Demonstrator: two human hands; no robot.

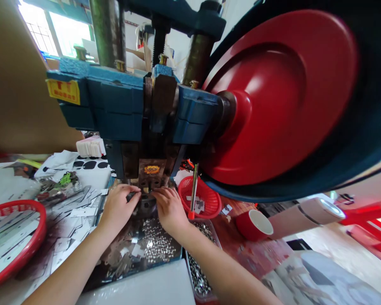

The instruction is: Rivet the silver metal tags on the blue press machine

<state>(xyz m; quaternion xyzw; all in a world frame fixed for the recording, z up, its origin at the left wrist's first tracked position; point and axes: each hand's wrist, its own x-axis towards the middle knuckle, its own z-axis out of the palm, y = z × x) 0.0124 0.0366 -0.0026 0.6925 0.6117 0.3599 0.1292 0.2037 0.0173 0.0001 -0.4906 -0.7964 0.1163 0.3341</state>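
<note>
A blue bench press (114, 106) with a large red flywheel (273, 93) stands before me. Under its ram, my left hand (120, 205) reaches in from the left with fingers curled together at the die (146, 205). A small dark piece shows by its fingers, too unclear to name. Opposite it, my right hand (169, 207) has its fingertips pressed together at the die's right side; what they hold, if anything, is hidden. Between my forearms, small shiny metal rivets (158, 241) and flat metal plates (123, 262) lie on the press bed.
At the left, a red basket (41, 224) holds flat metal strips, with more strips (79, 212) loose beside it. A red basket (214, 195) stands behind my right hand. Below it is a clear tub (220, 243) of small metal parts. A red cup (249, 224) lies further right.
</note>
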